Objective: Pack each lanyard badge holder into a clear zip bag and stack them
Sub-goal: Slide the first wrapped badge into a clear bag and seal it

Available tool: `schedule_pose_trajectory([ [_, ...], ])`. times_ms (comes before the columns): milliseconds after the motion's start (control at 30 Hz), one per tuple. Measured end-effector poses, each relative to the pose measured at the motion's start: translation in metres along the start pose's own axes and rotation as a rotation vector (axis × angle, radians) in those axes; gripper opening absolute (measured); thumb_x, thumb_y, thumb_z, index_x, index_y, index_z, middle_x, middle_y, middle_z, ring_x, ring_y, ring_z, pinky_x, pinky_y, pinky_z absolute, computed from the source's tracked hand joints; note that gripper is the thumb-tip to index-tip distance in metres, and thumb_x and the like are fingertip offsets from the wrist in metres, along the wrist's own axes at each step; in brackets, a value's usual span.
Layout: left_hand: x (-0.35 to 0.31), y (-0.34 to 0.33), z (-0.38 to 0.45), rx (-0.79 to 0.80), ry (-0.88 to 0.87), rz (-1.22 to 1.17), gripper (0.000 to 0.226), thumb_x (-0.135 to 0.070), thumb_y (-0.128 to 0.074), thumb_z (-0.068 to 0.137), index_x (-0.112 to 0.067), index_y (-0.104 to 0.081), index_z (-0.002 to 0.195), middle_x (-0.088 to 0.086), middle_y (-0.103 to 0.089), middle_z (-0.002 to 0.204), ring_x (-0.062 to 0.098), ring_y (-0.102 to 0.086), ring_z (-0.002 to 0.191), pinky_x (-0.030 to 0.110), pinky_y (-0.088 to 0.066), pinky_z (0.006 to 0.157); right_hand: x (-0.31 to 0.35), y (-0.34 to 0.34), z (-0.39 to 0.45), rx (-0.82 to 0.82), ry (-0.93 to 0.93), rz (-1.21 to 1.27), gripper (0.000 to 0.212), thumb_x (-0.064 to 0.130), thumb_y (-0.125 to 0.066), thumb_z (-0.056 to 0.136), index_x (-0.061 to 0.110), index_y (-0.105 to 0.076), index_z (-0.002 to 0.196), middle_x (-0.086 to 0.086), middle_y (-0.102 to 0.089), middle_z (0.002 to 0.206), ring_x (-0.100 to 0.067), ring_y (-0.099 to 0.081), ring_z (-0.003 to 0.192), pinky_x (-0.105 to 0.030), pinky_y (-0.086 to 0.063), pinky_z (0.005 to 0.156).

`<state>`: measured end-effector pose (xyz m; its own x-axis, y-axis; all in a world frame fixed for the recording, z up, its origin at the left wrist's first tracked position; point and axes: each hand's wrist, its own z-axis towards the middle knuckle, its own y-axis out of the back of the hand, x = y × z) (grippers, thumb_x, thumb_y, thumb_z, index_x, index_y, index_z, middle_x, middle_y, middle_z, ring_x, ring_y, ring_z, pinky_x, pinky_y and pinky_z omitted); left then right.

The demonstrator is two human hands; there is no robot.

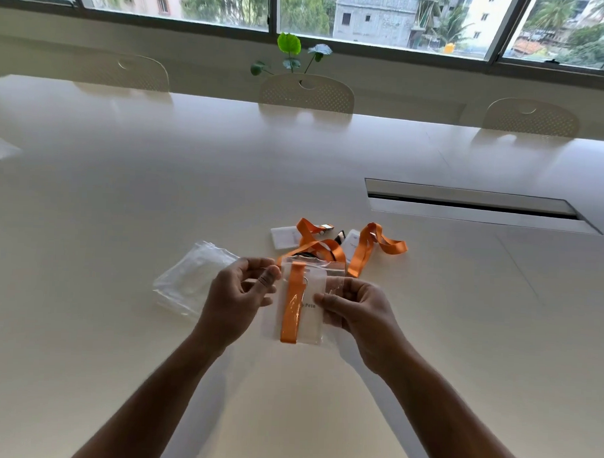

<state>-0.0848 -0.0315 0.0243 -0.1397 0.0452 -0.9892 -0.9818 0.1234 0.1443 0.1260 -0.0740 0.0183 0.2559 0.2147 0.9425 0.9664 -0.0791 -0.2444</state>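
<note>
L hand (238,295) pinches zip bag (299,304) top corner; R hand (356,311) grips bag's side, lanyard (292,307) inside.

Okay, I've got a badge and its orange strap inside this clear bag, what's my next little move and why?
Probably pinch along the top strip to seal the zip bag. The badge and folded orange strap already sit inside, your left hand pinches the top left corner and your right hand grips the right edge. Whether the strip is already closed is unclear.
</note>
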Motion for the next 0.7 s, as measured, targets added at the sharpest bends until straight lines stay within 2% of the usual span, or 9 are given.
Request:
schedule_pose_trajectory([
  [67,0.004,0.028,0.001,-0.019,0.019,-0.008,0.045,-0.048,-0.064,0.084,-0.014,-0.066,0.114,0.004,-0.077,0.100,0.020,-0.076,0.088,0.036,-0.064,0.073,-0.003,-0.023,0.006,-0.016,-0.020,0.049,0.030,0.004,-0.074,0.088,-0.002,-0.067,0.117,-0.019,-0.076,0.111,-0.031,-0.075,0.104,-0.045,-0.062,0.091],
  [200,0.008,0.065,0.002,0.142,0.174,-0.078,0.041,-0.041,-0.072,0.083,-0.019,-0.066,0.117,0.007,-0.078,0.104,0.023,-0.076,0.094,0.038,-0.063,0.074,-0.008,-0.074,0.020,0.004,-0.026,0.090,0.022,0.002,-0.074,0.087,-0.003,-0.071,0.108,-0.021,-0.077,0.107,-0.034,-0.075,0.102,-0.040,-0.063,0.086],
  [300,0.009,0.093,0.006,0.049,0.162,-0.092,0.030,-0.021,-0.076,0.087,-0.019,-0.066,0.115,0.009,-0.077,0.102,0.025,-0.076,0.094,0.036,-0.063,0.073,-0.012,-0.111,0.031,0.032,-0.029,0.105,0.030,0.003,-0.075,0.087,-0.009,-0.067,0.114,-0.025,-0.075,0.111,-0.034,-0.075,0.101,-0.036,-0.064,0.083],
  [367,0.012,0.117,0.009,-0.001,0.159,-0.082,0.029,-0.016,-0.075,0.089,-0.018,-0.063,0.115,0.010,-0.076,0.103,0.025,-0.076,0.094,0.037,-0.064,0.076,-0.015,-0.132,0.039,0.038,-0.033,0.069,0.032,0.005,-0.074,0.090,-0.008,-0.065,0.118,-0.025,-0.074,0.111,-0.028,-0.077,0.094,-0.032,-0.063,0.081],
  [467,0.019,0.154,0.015,-0.080,0.154,-0.027,0.029,-0.016,-0.072,0.092,-0.018,-0.061,0.119,0.010,-0.074,0.106,0.024,-0.074,0.095,0.036,-0.063,0.077,-0.022,-0.163,0.051,0.020,-0.023,-0.002,0.032,0.001,-0.075,0.090,-0.003,-0.064,0.119,-0.025,-0.075,0.104,-0.024,-0.077,0.086,-0.029,-0.063,0.079],
  [567,0.032,0.188,0.021,-0.166,0.137,0.073,0.031,-0.018,-0.070,0.094,-0.017,-0.060,0.124,0.010,-0.073,0.106,0.026,-0.073,0.098,0.037,-0.061,0.079,-0.030,-0.196,0.065,0.014,0.020,-0.130,0.037,-0.001,-0.080,0.084,0.001,-0.063,0.117,-0.022,-0.077,0.095,-0.027,-0.079,0.086,-0.035,-0.064,0.081],
  [633,0.041,0.203,0.023,-0.205,0.123,0.214,0.037,-0.023,-0.070,0.095,-0.015,-0.059,0.129,0.007,-0.072,0.106,0.026,-0.072,0.096,0.039,-0.061,0.081,-0.037,-0.214,0.075,-0.023,0.050,-0.240,0.038,-0.003,-0.083,0.080,0.005,-0.064,0.112,-0.015,-0.079,0.086,-0.027,-0.079,0.082,-0.041,-0.065,0.082],
  [700,0.049,0.214,0.023,-0.243,0.096,0.379,0.039,-0.027,-0.069,0.095,-0.015,-0.060,0.131,0.005,-0.071,0.105,0.022,-0.070,0.091,0.033,-0.059,0.075,-0.045,-0.230,0.083,-0.069,0.107,-0.402,0.036,-0.003,-0.082,0.076,0.010,-0.065,0.105,-0.008,-0.079,0.078,-0.023,-0.078,0.075,-0.042,-0.065,0.078],
])
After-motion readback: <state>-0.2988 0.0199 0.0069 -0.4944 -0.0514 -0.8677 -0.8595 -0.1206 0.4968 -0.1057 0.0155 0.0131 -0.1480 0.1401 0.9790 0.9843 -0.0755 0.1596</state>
